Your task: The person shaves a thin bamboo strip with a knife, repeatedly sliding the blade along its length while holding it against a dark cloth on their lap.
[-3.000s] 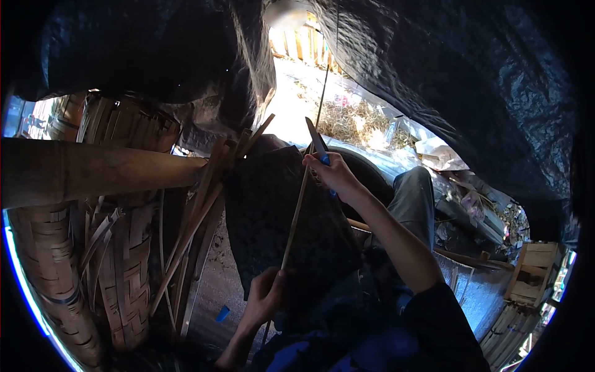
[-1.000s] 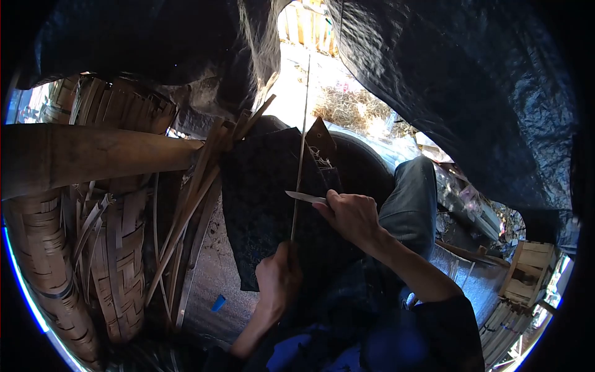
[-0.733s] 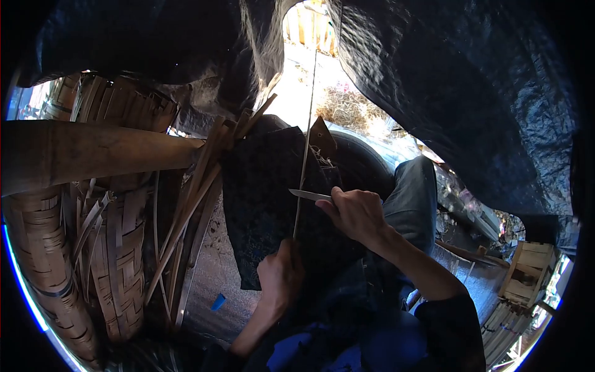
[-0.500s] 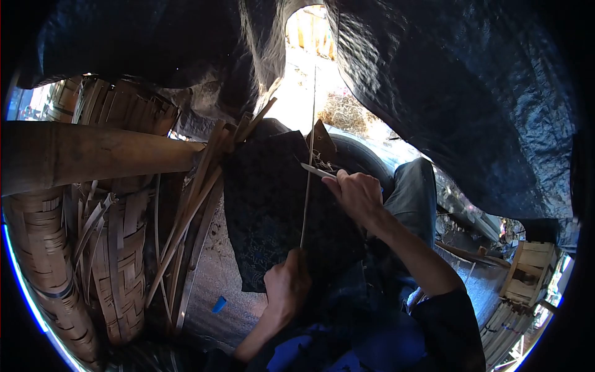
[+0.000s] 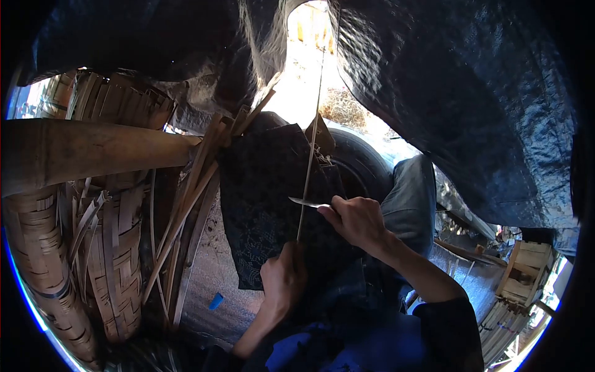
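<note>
My left hand (image 5: 282,277) is closed around the lower end of a long, thin bamboo strip (image 5: 310,161), which runs up and away toward the bright opening. A knife (image 5: 308,203) is gripped in my right hand (image 5: 361,224), its blade pointing left and crossing the strip a short way above my left hand. Beneath both lies a dark patterned cloth (image 5: 260,204) spread over my lap. Thin curled shavings (image 5: 324,160) sit near the cloth's far edge, beside a brown pointed piece (image 5: 321,136).
A thick bamboo pole (image 5: 99,152) juts in from the left above woven bamboo baskets (image 5: 118,266). Loose bamboo slats (image 5: 192,211) lean beside the cloth. Dark plastic sheeting (image 5: 446,99) hangs ahead. A tire (image 5: 365,161) lies beyond my knee, and a wooden crate (image 5: 525,273) stands at right.
My right hand has drawn the knife down along the strip, closer to my left hand. The strip's far end has shifted slightly right; my left hand keeps its hold.
</note>
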`<control>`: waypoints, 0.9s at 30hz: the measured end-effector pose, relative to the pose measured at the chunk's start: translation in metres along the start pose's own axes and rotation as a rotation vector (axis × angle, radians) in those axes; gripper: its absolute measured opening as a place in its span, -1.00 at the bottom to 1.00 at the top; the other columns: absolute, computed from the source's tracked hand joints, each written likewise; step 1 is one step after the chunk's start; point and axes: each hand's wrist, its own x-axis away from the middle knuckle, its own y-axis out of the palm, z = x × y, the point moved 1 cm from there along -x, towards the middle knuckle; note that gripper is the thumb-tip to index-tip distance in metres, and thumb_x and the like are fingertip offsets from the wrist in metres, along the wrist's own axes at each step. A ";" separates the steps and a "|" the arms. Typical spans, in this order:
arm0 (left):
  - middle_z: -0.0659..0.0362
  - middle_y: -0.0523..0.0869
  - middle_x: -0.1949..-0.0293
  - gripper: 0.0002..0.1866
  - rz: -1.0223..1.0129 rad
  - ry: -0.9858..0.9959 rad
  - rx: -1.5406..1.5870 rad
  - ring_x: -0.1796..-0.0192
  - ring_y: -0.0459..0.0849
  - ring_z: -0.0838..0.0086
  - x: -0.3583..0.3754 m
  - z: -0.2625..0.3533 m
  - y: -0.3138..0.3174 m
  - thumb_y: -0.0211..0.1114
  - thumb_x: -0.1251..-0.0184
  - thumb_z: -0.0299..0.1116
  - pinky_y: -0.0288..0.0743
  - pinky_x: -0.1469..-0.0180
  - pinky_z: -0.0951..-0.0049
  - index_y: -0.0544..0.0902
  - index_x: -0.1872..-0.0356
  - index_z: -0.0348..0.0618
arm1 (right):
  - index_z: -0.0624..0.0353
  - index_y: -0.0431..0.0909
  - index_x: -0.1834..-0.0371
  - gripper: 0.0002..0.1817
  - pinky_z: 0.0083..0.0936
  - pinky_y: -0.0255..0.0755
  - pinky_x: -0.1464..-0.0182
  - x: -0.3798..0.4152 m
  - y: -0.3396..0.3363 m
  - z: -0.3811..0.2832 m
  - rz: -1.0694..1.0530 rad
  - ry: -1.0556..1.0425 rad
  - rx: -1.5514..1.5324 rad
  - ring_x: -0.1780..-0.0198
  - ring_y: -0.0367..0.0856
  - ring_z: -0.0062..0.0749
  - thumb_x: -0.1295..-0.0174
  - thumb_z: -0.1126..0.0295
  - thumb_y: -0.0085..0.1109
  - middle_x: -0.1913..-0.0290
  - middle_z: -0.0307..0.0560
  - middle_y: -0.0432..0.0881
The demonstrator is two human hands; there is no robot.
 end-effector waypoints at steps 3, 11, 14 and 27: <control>-0.14 0.58 0.67 -0.90 -0.004 0.017 -0.111 0.55 0.62 -0.10 0.003 0.000 0.002 0.14 -0.38 -0.35 0.45 0.51 -0.02 0.56 0.27 -0.13 | 0.11 0.43 0.61 -0.50 -0.22 0.44 0.58 -0.003 0.013 0.002 -0.017 0.008 0.069 0.59 0.62 -0.07 -0.36 -0.05 0.03 0.71 0.00 0.52; -0.16 0.58 0.64 -0.89 0.031 0.002 -0.072 0.51 0.63 -0.10 0.011 0.006 0.005 0.19 -0.36 -0.37 0.44 0.50 0.05 0.62 0.29 -0.16 | 0.12 0.47 0.63 -0.45 -0.26 0.49 0.60 -0.036 0.019 0.031 0.162 0.002 0.157 0.62 0.63 -0.10 -0.37 -0.09 -0.03 0.71 0.02 0.55; -0.12 0.58 0.66 -0.90 0.062 0.056 -0.047 0.56 0.62 -0.07 0.010 0.006 0.002 0.18 -0.37 -0.36 0.43 0.52 0.00 0.59 0.27 -0.15 | 0.14 0.50 0.61 -0.45 -0.20 0.49 0.54 -0.050 0.018 0.041 0.167 -0.005 0.141 0.57 0.64 -0.04 -0.38 -0.07 -0.03 0.69 0.08 0.55; -0.14 0.56 0.66 -0.86 -0.009 -0.157 0.047 0.58 0.66 0.04 0.013 0.007 -0.041 0.18 -0.35 -0.43 0.42 0.55 0.24 0.67 0.27 -0.25 | 0.22 0.64 0.46 -0.30 -0.05 0.54 0.23 -0.108 -0.007 0.123 0.250 0.463 -0.031 0.31 0.69 0.10 -0.44 -0.16 -0.29 0.48 0.18 0.66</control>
